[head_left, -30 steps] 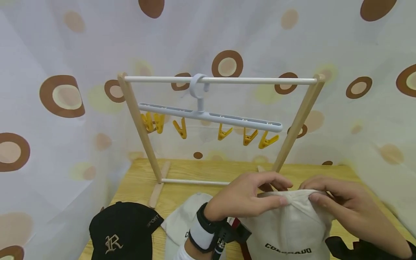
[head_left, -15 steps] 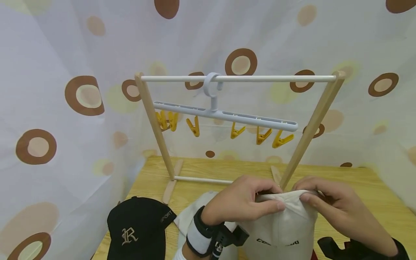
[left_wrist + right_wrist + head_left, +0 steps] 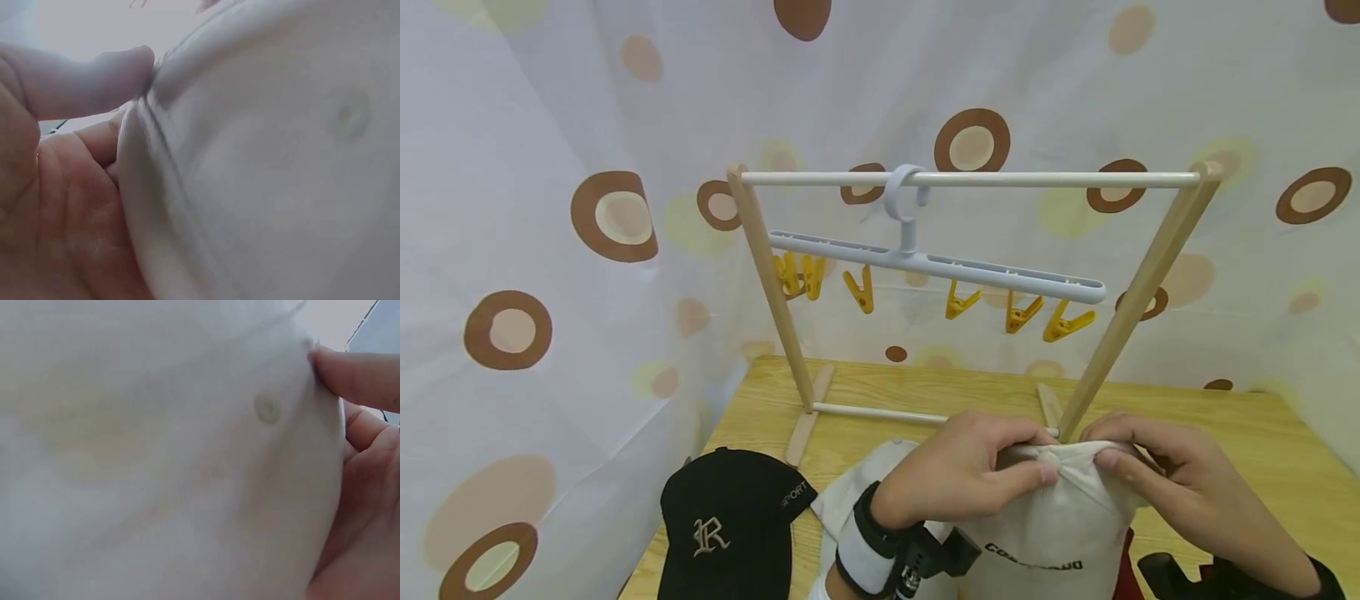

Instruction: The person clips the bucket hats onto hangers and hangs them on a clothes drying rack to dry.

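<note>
A white baseball cap (image 3: 1037,533) with dark lettering is held up at the front right of the table, its top fabric bunched between both hands. My left hand (image 3: 966,467) pinches the fabric on the left, thumb in front and fingers behind. On the right, my right hand (image 3: 1183,483) pinches the same cap the same way. The left wrist view shows the thumb pressing the white cloth (image 3: 262,156) beside a stitched eyelet. In the right wrist view, the thumb grips the cloth (image 3: 187,487) near another eyelet. The cap's lower part runs out of the head view.
A black cap (image 3: 730,525) lies at front left, beside another white cap (image 3: 872,471) partly behind my left arm. Behind stands a wooden rack (image 3: 1142,308) with a white rod (image 3: 1037,179). From it hangs a pale blue hanger (image 3: 940,265) with several yellow clips (image 3: 1021,312). Something red (image 3: 1127,575) shows behind the held cap.
The head view has turned a little left, so the rack and black cap appear farther right. Both hands keep their pinch on the white cap, drawn slightly closer together than a second ago.
</note>
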A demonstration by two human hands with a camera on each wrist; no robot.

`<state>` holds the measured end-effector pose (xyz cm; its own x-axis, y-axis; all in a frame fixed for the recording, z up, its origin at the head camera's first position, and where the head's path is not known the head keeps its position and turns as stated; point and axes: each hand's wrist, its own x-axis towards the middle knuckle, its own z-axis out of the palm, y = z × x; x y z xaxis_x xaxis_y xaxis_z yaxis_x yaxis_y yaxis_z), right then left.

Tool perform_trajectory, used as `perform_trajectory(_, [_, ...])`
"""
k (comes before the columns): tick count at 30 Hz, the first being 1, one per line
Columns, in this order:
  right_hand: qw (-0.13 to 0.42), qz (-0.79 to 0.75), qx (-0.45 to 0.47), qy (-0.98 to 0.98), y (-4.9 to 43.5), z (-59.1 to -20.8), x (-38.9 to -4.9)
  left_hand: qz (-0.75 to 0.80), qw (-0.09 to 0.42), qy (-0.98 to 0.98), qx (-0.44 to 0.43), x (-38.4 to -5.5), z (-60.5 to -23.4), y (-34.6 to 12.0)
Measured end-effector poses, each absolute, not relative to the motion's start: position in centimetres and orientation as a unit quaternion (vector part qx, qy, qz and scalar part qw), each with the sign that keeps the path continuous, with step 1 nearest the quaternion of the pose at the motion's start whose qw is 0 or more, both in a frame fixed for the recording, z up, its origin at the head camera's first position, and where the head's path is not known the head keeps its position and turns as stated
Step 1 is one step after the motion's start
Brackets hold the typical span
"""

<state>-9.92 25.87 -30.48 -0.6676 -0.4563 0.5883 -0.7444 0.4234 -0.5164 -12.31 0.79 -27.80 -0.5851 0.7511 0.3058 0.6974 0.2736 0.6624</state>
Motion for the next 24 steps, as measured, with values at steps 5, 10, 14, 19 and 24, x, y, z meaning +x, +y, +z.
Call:
perform_trajectory(5, [0.196, 0.387, 0.358, -0.827, 25.9, -30.7, -10.0, 0.387, 0.012, 0.797, 0.464, -12.3, -27.9, 0.7])
perform_trajectory(10, [0.188, 0.418, 0.352, -0.816, 26.2, -31.4, -10.1, 0.351, -0.006, 0.808, 0.474, -12.2, -27.9, 0.9])
perform_trajectory(14, [0.18, 0.427, 0.35, -0.814, 26.2, -31.6, -10.1, 0.318, -0.018, 0.821, 0.474, -12.1, -27.9, 1.0])
perform_trajectory(19, [0.183, 0.416, 0.345, -0.821, 25.9, -31.6, -10.2, 0.306, -0.021, 0.829, 0.467, -12.0, -28.1, 0.9])
perform_trajectory(24, [0.183, 0.43, 0.342, -0.815, 25.6, -31.6, -10.7, 0.31, -0.049, 0.838, 0.447, -12.0, -28.3, 0.7])
